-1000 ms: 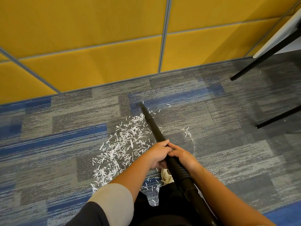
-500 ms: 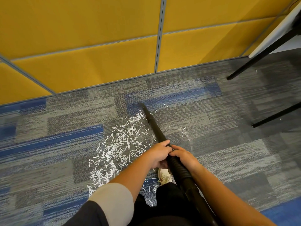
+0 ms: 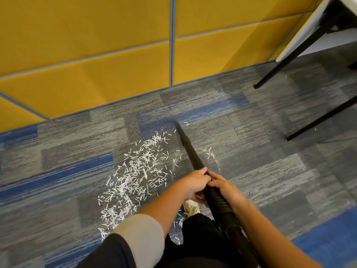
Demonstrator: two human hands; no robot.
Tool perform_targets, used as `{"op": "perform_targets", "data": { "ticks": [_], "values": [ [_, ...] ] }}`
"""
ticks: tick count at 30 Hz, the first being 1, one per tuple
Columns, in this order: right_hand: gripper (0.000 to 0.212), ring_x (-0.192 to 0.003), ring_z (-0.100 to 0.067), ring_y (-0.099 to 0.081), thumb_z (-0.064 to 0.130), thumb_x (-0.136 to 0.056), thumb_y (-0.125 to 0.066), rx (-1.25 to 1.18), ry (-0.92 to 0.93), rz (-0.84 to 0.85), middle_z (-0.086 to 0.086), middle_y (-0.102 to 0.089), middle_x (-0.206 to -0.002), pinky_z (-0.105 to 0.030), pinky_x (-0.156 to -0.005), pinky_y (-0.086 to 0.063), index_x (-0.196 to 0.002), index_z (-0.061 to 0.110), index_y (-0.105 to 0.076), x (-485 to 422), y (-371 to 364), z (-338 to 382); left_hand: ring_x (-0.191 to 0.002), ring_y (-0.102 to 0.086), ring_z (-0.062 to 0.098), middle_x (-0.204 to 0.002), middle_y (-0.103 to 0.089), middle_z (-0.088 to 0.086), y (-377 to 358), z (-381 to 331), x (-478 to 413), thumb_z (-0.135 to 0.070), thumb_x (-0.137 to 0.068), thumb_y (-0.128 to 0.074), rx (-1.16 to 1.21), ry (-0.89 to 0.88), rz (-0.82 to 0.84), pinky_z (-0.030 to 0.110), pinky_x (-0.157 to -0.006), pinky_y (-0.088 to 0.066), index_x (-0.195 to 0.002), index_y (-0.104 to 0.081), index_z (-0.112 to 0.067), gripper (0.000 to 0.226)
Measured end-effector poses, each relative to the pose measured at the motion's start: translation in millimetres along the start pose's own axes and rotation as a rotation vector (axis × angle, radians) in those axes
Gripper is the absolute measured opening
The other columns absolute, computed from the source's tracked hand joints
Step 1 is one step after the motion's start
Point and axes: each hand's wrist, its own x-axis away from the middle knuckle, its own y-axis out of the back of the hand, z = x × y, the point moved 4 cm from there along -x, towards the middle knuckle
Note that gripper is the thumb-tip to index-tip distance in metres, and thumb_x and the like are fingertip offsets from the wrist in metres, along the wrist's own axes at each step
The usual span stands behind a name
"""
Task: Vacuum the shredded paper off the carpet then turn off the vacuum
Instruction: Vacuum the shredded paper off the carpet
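Head view: both hands curl round the black wand [image 3: 190,149] where it meets the ribbed hose [image 3: 220,202], the left hand [image 3: 195,182] on the wand's left side and the right hand [image 3: 226,187] just behind it on the right. The wand's tip rests on the carpet [image 3: 270,180] beside a few loose strips. Most of the paper [image 3: 135,175] lies in a thick pile left of the wand, with a few strips to its right, so I judge the vacuuming far from done and the switch-off yet to come. A shoe [image 3: 191,207] sits under the wand's hand end. A yellow wall [image 3: 96,55] stands beyond the tip, and table legs [image 3: 289,60] well right of the wand, not in the way.
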Motion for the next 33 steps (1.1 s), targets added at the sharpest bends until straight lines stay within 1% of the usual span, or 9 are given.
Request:
{"op": "perform_targets", "data": {
  "ticks": [6, 11, 14, 17, 21, 23, 25, 29, 33],
  "values": [
    [0.057, -0.071, -0.027, -0.063, -0.002, -0.089, -0.043, -0.032, 0.010, -0.004, -0.024, -0.058, -0.120, -0.026, -0.046, -0.051, -0.141, 0.021, -0.041, 7, 4, -5, -0.068, -0.056, 0.016, -0.094, -0.054, 0.003, -6, 1, 0, -0.020, -0.101, -0.037, -0.085, -0.003, 0.004, 0.038, -0.071, -0.055, -0.149, -0.019, -0.037, 0.054],
    [0.057, -0.072, -0.028, -0.062, -0.003, -0.089, -0.042, -0.080, 0.009, -0.042, -0.025, -0.057, -0.121, -0.027, -0.046, -0.052, -0.141, 0.020, -0.041, 14, 15, -9, -0.065, -0.054, 0.015, -0.090, -0.052, 0.001, -20, 0, 1, -0.020, -0.102, -0.035, -0.118, -0.001, 0.027, 0.036, -0.067, -0.055, -0.149, -0.019, -0.037, 0.053],
    [0.056, -0.070, -0.028, -0.062, -0.003, -0.089, -0.043, -0.094, 0.011, -0.068, -0.023, -0.061, -0.113, -0.026, -0.044, -0.051, -0.139, 0.021, -0.044, 19, 18, -11, -0.064, -0.055, 0.014, -0.090, -0.052, 0.000, -25, 1, 0, -0.021, -0.102, -0.035, -0.128, 0.002, 0.035, 0.035, -0.064, -0.055, -0.149, -0.019, -0.038, 0.053],
    [0.056, -0.068, -0.028, -0.063, -0.003, -0.088, -0.044, -0.074, 0.014, -0.079, -0.023, -0.062, -0.110, -0.026, -0.044, -0.051, -0.139, 0.022, -0.045, 21, 17, -10, -0.063, -0.056, 0.014, -0.090, -0.053, 0.000, -24, 1, 1, -0.021, -0.102, -0.035, -0.133, 0.005, 0.034, 0.036, -0.066, -0.055, -0.149, -0.019, -0.038, 0.053],
    [0.054, -0.051, -0.024, -0.063, -0.003, -0.090, -0.044, -0.063, 0.006, -0.070, -0.019, -0.065, -0.094, -0.026, -0.041, -0.049, -0.139, 0.021, -0.044, 24, 9, -5, -0.061, -0.054, 0.014, -0.089, -0.053, 0.000, -17, 2, 2, -0.019, -0.102, -0.036, -0.139, -0.006, 0.025, 0.037, -0.070, -0.055, -0.150, -0.018, -0.037, 0.054],
    [0.054, -0.046, -0.022, -0.062, -0.003, -0.090, -0.044, -0.059, 0.013, -0.074, -0.018, -0.064, -0.090, -0.024, -0.039, -0.048, -0.139, 0.021, -0.043, 24, 6, -2, -0.060, -0.053, 0.014, -0.087, -0.053, 0.002, -13, 0, 2, -0.020, -0.102, -0.036, -0.138, -0.013, 0.020, 0.039, -0.073, -0.055, -0.150, -0.017, -0.036, 0.054],
    [0.056, -0.047, -0.023, -0.061, -0.003, -0.090, -0.045, -0.062, 0.016, -0.079, -0.019, -0.065, -0.089, -0.026, -0.040, -0.049, -0.140, 0.021, -0.043, 22, 6, 1, -0.060, -0.052, 0.015, -0.086, -0.052, 0.003, -11, -3, 1, -0.020, -0.102, -0.037, -0.128, -0.018, 0.014, 0.039, -0.075, -0.055, -0.150, -0.017, -0.037, 0.055],
    [0.056, -0.051, -0.026, -0.060, -0.003, -0.090, -0.046, -0.092, 0.012, -0.093, -0.020, -0.065, -0.089, -0.028, -0.041, -0.051, -0.140, 0.023, -0.043, 23, 12, 2, -0.062, -0.053, 0.015, -0.089, -0.053, 0.002, -18, -7, -2, -0.019, -0.102, -0.035, -0.130, -0.024, 0.025, 0.037, -0.070, -0.055, -0.150, -0.017, -0.036, 0.054],
    [0.056, -0.055, -0.025, -0.060, -0.003, -0.090, -0.045, -0.079, 0.003, -0.101, -0.018, -0.064, -0.095, -0.025, -0.041, -0.050, -0.140, 0.022, -0.043, 27, 16, -1, -0.064, -0.055, 0.016, -0.090, -0.054, 0.002, -24, -3, -4, -0.018, -0.102, -0.035, -0.137, -0.007, 0.034, 0.042, -0.078, -0.055, -0.150, -0.017, -0.035, 0.054]
  ]
}}
